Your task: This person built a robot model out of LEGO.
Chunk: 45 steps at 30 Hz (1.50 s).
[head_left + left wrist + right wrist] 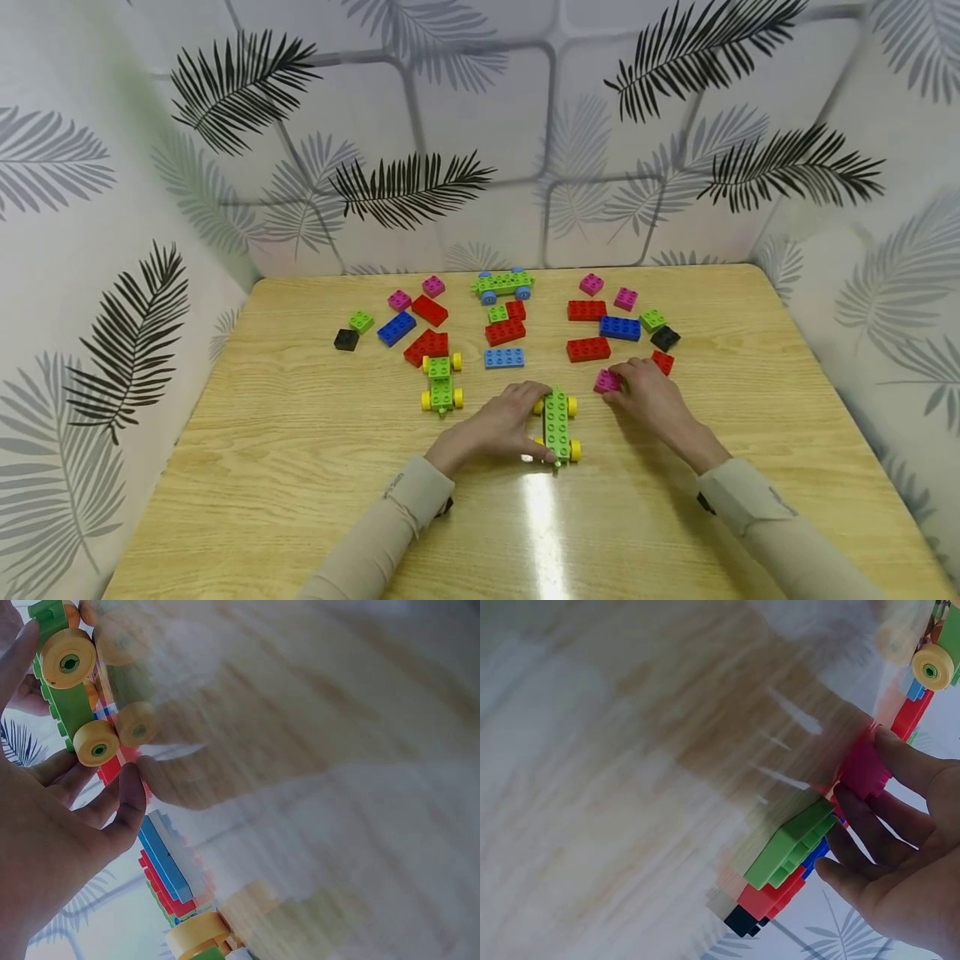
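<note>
Fingers and thumb of the left hand [495, 423] span a long, studded green car [557, 423] with round yellow wheels [575, 450], gripping it at both ends where it stands on the smooth, wood-grained table [300, 483]. To its right, the right hand [652, 400] pinches a squarish pink brick [606, 382] at the tabletop, while chunky red bricks [588, 349] with round knobs on top lie just beyond.
</note>
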Tool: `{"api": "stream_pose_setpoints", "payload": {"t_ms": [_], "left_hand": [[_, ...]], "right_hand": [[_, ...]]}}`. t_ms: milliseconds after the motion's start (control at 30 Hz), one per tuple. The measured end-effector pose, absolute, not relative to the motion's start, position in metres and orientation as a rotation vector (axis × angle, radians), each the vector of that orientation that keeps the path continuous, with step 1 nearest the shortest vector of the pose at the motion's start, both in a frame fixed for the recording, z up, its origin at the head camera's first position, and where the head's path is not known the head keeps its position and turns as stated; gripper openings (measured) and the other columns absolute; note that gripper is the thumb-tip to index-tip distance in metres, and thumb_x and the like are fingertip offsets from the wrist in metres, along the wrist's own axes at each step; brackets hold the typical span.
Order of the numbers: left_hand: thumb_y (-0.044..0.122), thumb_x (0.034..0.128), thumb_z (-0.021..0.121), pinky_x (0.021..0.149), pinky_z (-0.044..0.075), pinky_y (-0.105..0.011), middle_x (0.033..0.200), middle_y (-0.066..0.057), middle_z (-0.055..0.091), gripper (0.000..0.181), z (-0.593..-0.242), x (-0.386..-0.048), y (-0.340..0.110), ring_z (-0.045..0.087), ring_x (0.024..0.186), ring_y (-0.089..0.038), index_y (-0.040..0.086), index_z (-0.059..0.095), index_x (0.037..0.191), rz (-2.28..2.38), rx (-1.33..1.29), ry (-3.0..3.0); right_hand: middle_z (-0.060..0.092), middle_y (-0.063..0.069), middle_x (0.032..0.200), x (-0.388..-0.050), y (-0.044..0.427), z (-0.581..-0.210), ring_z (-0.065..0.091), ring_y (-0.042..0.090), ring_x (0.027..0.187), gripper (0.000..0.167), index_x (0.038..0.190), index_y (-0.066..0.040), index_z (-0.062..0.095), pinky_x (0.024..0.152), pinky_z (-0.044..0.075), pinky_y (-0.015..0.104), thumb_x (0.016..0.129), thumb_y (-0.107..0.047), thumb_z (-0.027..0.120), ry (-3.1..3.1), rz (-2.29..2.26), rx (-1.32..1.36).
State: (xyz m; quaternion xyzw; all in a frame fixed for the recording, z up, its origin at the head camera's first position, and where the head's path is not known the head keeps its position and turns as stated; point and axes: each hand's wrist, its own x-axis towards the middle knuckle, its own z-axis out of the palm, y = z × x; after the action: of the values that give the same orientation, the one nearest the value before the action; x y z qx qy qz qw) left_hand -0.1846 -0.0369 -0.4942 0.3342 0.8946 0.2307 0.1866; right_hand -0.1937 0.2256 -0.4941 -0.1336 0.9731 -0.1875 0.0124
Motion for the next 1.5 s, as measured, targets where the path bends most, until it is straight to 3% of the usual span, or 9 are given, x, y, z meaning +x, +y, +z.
{"api": "stream_pose_setpoints", "payload": {"t_ms": [500, 700, 1500], "left_hand": [[0.058, 0.0752, 0.075, 0.109, 0.033, -0.040, 0.150, -0.005, 0.035, 0.096, -0.494, -0.184, -0.037, 0.032, 0.138, -0.023, 0.012, 0.031, 0.147, 0.654, 0.949, 2.518], [0.058, 0.0749, 0.075, 0.109, 0.034, -0.040, 0.149, -0.005, 0.036, 0.096, -0.494, -0.184, -0.037, 0.034, 0.136, -0.023, 0.012, 0.032, 0.147, 0.650, 0.966, 2.527], [0.059, 0.0740, 0.075, 0.110, 0.032, -0.040, 0.150, -0.003, 0.035, 0.097, -0.493, -0.184, -0.037, 0.032, 0.138, -0.022, 0.014, 0.031, 0.148, 0.660, 0.924, 2.514]], "right_hand": [[0.066, 0.010, 0.109, -0.166, 0.202, -0.474, 0.058, 0.029, 0.105, 0.040, 0.120, -0.003, 0.065, 0.088, 0.050, 0.047, 0.085, -0.017, 0.075, 2.962, -0.908, -0.706], [0.064, 0.006, 0.105, -0.159, 0.190, -0.471, 0.058, 0.025, 0.102, 0.042, 0.121, -0.005, 0.064, 0.087, 0.050, 0.043, 0.083, -0.018, 0.077, 2.934, -0.900, -0.829], [0.062, 0.006, 0.106, -0.161, 0.179, -0.479, 0.056, 0.022, 0.099, 0.040, 0.116, -0.004, 0.067, 0.086, 0.050, 0.040, 0.082, -0.021, 0.078, 2.923, -0.860, -0.892]]}}
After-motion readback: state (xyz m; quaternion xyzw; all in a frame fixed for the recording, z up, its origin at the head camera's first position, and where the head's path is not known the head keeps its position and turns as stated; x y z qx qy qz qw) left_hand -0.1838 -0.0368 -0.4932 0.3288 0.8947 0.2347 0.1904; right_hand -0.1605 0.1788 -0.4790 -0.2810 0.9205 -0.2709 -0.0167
